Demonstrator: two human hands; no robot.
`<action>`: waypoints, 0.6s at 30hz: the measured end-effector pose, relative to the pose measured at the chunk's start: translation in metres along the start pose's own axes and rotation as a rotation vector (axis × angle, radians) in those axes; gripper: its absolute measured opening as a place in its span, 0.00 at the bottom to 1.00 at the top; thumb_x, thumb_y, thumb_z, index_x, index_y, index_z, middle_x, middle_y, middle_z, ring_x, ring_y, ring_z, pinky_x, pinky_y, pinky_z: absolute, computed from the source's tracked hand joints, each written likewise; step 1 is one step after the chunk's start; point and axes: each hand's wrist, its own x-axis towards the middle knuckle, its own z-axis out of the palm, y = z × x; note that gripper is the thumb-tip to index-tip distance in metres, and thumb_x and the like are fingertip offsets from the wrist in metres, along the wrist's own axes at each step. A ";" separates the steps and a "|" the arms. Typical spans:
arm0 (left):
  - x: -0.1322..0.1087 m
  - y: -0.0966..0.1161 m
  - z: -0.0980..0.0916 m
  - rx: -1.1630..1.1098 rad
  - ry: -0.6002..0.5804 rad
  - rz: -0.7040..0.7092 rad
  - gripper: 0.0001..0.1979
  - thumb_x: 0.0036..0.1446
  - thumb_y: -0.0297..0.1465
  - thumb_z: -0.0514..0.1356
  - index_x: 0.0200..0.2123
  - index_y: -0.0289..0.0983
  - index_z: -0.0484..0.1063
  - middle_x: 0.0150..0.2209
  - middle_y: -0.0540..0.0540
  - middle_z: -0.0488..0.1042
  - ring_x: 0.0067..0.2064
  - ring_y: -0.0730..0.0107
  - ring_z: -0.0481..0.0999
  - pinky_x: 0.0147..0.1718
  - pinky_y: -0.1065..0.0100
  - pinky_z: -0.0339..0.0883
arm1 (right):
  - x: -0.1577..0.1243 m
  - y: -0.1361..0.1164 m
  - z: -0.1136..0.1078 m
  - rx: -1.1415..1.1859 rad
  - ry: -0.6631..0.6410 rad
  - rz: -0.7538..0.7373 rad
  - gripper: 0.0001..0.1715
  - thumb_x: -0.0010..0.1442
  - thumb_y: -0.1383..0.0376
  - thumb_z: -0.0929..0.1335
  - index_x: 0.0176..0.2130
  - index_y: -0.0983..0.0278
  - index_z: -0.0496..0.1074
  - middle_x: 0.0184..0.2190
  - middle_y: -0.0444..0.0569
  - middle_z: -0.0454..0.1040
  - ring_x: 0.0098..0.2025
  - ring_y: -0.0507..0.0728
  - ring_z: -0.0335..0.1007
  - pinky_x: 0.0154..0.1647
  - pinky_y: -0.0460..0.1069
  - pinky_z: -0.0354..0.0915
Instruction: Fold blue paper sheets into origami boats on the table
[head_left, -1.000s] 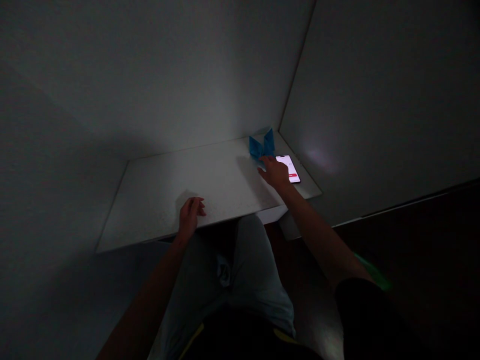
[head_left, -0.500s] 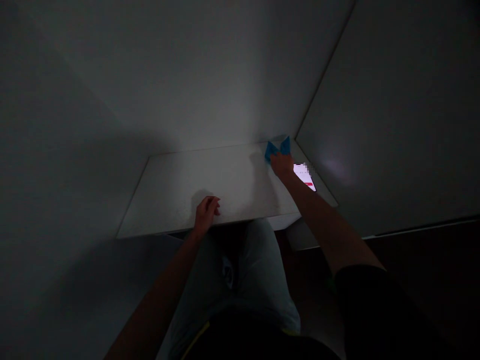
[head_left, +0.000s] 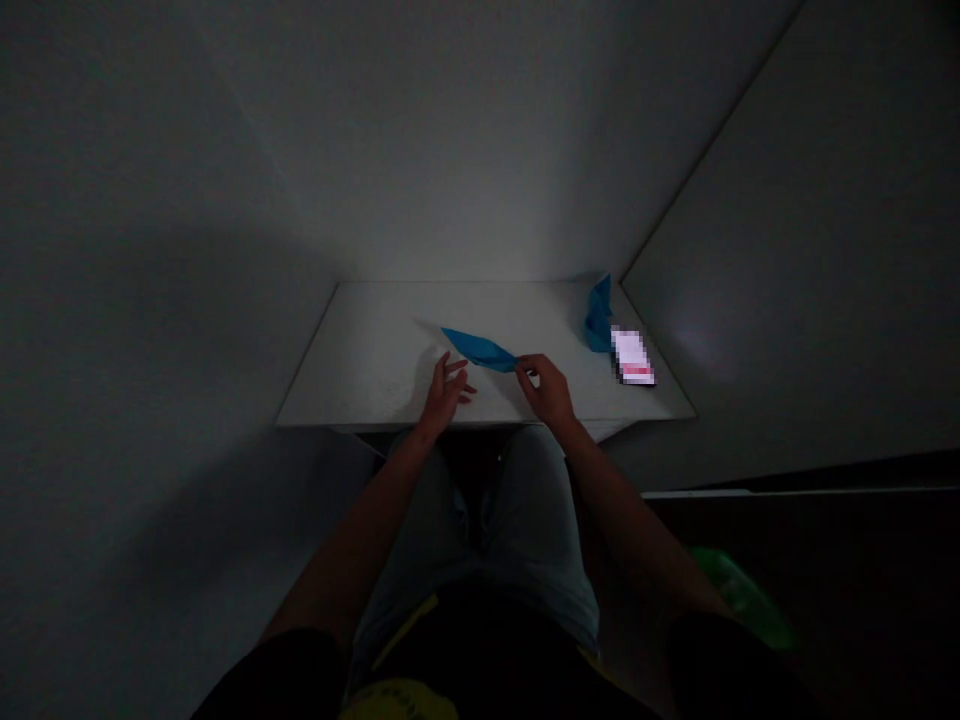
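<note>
Head view: right hand [head_left: 549,388] hides end of blue paper [head_left: 481,350] (seemingly pinched).

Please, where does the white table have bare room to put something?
Bare: the left end of the white table, up to the left hand; also a strip between the back wall and the held blue paper. Crowded: the right end, with a second blue paper and a phone.
</note>
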 end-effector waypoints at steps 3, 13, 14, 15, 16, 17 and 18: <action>0.002 -0.001 0.000 -0.014 0.032 -0.035 0.38 0.57 0.54 0.69 0.61 0.40 0.65 0.52 0.38 0.79 0.38 0.64 0.83 0.28 0.66 0.78 | -0.028 -0.011 0.027 0.067 -0.076 -0.026 0.14 0.73 0.53 0.66 0.43 0.58 0.76 0.49 0.56 0.81 0.50 0.64 0.77 0.56 0.60 0.70; 0.000 0.001 -0.001 0.210 -0.008 0.057 0.28 0.67 0.50 0.64 0.60 0.36 0.74 0.48 0.40 0.82 0.49 0.58 0.82 0.53 0.60 0.76 | -0.014 -0.019 0.041 0.272 -0.140 -0.087 0.16 0.70 0.50 0.71 0.49 0.57 0.78 0.44 0.51 0.74 0.36 0.56 0.72 0.37 0.53 0.72; 0.000 0.001 -0.001 0.232 -0.027 0.063 0.27 0.67 0.50 0.63 0.59 0.37 0.74 0.50 0.40 0.82 0.51 0.58 0.82 0.55 0.59 0.74 | -0.010 -0.017 0.045 0.282 -0.154 -0.097 0.16 0.69 0.51 0.72 0.50 0.57 0.78 0.44 0.51 0.74 0.36 0.56 0.71 0.37 0.52 0.71; 0.000 0.001 -0.001 0.250 -0.043 0.066 0.26 0.68 0.50 0.62 0.59 0.37 0.75 0.51 0.40 0.82 0.53 0.57 0.81 0.57 0.59 0.73 | -0.006 -0.015 0.049 0.294 -0.160 -0.099 0.16 0.68 0.52 0.72 0.50 0.57 0.77 0.45 0.50 0.74 0.35 0.55 0.71 0.36 0.52 0.71; 0.000 0.000 0.000 0.263 -0.057 0.066 0.26 0.68 0.50 0.61 0.58 0.37 0.75 0.51 0.40 0.82 0.53 0.56 0.81 0.57 0.58 0.73 | -0.004 -0.013 0.054 0.307 -0.159 -0.094 0.15 0.67 0.53 0.72 0.50 0.57 0.77 0.45 0.50 0.74 0.35 0.55 0.71 0.36 0.51 0.71; 0.000 0.000 0.000 0.273 -0.070 0.064 0.26 0.69 0.51 0.61 0.57 0.37 0.75 0.51 0.39 0.82 0.53 0.56 0.81 0.57 0.57 0.73 | -0.002 -0.011 0.059 0.319 -0.150 -0.082 0.14 0.67 0.53 0.72 0.49 0.57 0.76 0.45 0.50 0.75 0.36 0.55 0.71 0.35 0.51 0.70; 0.001 0.000 0.000 0.280 -0.075 0.063 0.25 0.69 0.51 0.61 0.57 0.37 0.75 0.51 0.39 0.82 0.53 0.55 0.81 0.58 0.57 0.72 | -0.001 -0.009 0.063 0.330 -0.135 -0.066 0.13 0.67 0.54 0.71 0.48 0.57 0.76 0.44 0.50 0.75 0.36 0.55 0.71 0.35 0.51 0.70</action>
